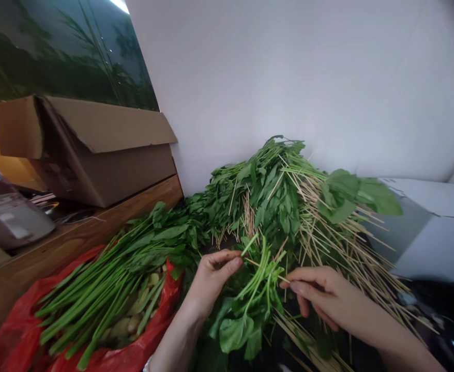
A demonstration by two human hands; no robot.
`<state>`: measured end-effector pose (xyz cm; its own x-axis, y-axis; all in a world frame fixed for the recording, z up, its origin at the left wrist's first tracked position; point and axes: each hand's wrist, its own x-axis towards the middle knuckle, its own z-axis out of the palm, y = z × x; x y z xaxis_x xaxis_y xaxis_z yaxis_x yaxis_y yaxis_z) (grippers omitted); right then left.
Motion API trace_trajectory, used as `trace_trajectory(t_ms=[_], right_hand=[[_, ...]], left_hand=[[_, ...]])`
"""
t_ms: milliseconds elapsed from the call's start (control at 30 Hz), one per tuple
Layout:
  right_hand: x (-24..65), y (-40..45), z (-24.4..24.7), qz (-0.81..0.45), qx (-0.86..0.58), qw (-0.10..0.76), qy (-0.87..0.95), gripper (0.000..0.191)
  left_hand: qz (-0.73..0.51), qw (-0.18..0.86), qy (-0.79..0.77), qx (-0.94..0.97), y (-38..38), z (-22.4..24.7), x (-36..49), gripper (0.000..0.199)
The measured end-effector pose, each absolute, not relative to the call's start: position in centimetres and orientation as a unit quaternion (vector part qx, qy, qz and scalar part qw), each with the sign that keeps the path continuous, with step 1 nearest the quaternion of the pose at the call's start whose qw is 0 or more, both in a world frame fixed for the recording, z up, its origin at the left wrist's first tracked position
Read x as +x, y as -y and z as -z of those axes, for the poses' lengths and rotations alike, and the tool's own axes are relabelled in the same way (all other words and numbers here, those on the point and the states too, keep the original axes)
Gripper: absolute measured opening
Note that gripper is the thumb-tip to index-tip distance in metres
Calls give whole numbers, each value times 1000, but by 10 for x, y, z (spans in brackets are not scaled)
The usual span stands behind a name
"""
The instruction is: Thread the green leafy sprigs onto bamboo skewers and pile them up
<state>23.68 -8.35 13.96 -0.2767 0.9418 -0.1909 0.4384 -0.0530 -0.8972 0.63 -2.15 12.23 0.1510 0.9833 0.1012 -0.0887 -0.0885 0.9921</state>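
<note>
Between my hands a bunch of leafy green stems is threaded on a thin wooden skewer. My left hand pinches a light green stem end at the bunch's upper left, thumb against forefinger. At the right side, my right hand grips the skewer's end between thumb and forefinger, its other fingers curled loosely. The bunch's leaves hang down below. Behind it rises a large heap of skewered greens, with many bare skewer ends fanning out to the right.
At the left, a red plastic bag holds long green stalks and pale pieces. A wooden ledge carries an open cardboard box and a container. A white box stands right, before a pale wall.
</note>
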Motion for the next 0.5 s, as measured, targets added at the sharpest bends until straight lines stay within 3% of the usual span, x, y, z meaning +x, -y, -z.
trace_trajectory(t_ms=[500], right_hand=[[231,83,-136,-483,-542,268,633,31]], left_hand=[[-502,537,-407,542,21,-117,6,20]])
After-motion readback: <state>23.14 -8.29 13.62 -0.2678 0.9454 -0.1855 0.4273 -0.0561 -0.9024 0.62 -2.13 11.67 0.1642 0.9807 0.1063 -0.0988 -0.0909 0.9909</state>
